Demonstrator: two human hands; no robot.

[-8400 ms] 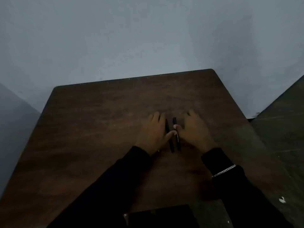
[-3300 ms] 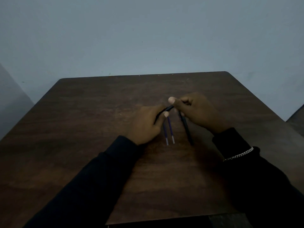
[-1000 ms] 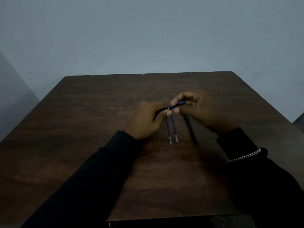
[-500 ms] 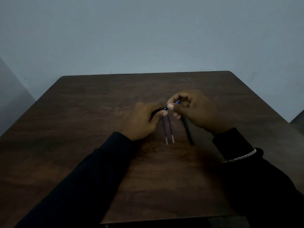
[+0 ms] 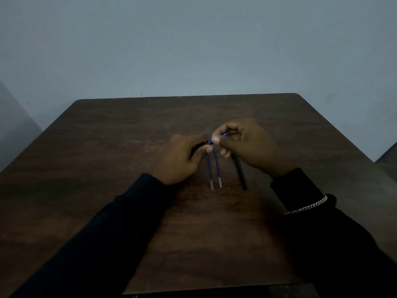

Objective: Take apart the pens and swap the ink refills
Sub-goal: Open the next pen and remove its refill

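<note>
Two thin blue ink refills (image 5: 214, 171) lie side by side on the dark wooden table (image 5: 107, 168), pale ends toward me. A black pen barrel (image 5: 240, 173) lies to their right, its far end under my right hand. My left hand (image 5: 180, 160) grips a second black pen barrel, mostly hidden in the fist. My right hand (image 5: 247, 145) pinches a small blue piece (image 5: 224, 134) at that barrel's end, just above the refills. Both hands meet over the far ends of the refills.
A pale grey wall (image 5: 193, 50) stands right behind the table's far edge. My dark sleeves cover much of the near table, and a metal bracelet (image 5: 309, 206) is on my right wrist. A dark floor strip (image 5: 386, 155) shows at the far right.
Both hands have stayed together over the refills. My right fingers have shifted slightly on the blue piece at the barrel's end. The refills and the lying barrel have not moved.
</note>
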